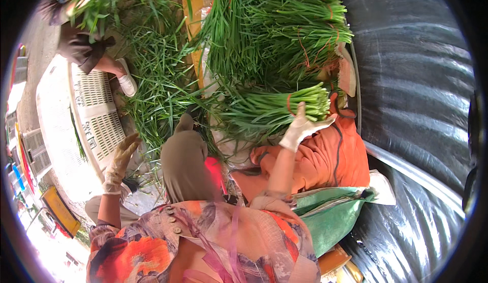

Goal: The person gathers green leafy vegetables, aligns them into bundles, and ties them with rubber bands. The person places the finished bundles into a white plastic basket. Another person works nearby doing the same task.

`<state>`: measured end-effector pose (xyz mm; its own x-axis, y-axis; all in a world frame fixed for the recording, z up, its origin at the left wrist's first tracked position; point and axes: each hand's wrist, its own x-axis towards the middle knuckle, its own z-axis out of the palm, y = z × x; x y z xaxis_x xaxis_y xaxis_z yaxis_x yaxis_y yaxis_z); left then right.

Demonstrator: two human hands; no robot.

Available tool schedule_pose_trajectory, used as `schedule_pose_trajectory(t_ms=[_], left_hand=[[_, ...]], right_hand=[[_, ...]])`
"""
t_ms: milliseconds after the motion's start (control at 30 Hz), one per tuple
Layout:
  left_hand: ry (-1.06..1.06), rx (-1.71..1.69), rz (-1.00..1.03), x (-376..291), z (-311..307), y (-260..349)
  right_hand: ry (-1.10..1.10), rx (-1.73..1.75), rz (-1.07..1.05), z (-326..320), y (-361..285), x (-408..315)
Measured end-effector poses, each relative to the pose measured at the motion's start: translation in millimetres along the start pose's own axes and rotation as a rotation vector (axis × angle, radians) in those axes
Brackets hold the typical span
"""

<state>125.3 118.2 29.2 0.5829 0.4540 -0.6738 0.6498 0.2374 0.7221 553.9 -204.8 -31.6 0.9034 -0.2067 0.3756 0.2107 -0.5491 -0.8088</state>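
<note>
My right hand (301, 130), in a whitish work glove, is at the cut ends of a bundle of garlic chives (263, 105). Its thumb overlaps the stems near the orange band (289, 103); thumb and fingers are spread rather than wrapped around the bundle. The bundle lies on its side, pale cut ends to the right. My left hand (122, 159), also gloved, is raised at the left beside a white slatted plastic crate (101, 119), with nothing visible in it. Above the bundle, several banded chive bundles (267, 23) are piled.
Loose green leaves (160, 73) litter the ground. Another person's white shoe (127, 84) stands among them. An orange cloth (324, 157) and a green woven sack (335, 214) lie at my right. Black plastic sheeting (411, 73) fills the right side.
</note>
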Motion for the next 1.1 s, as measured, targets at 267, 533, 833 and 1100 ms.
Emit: schedule_pose_trajectory(t_ms=[267,533,833,1100], left_hand=[[0.041,0.115,0.749,-86.8,41.1,143.6],[0.165,-0.513,1.220,-120.4,71.1,187.9],[0.226,-0.870,1.224,-254.1,-21.3,95.1],[0.176,-0.982,1.107,-269.8,-19.8,13.1]], right_hand=[[-0.306,0.478,-0.716,-60.2,-228.0,-46.1],[-0.800,1.065,-0.812,-109.0,-418.6,-144.9],[-1.762,1.432,-0.400,-122.0,-479.8,-253.7],[-1.946,1.292,-0.289,-134.5,-465.0,-320.1]])
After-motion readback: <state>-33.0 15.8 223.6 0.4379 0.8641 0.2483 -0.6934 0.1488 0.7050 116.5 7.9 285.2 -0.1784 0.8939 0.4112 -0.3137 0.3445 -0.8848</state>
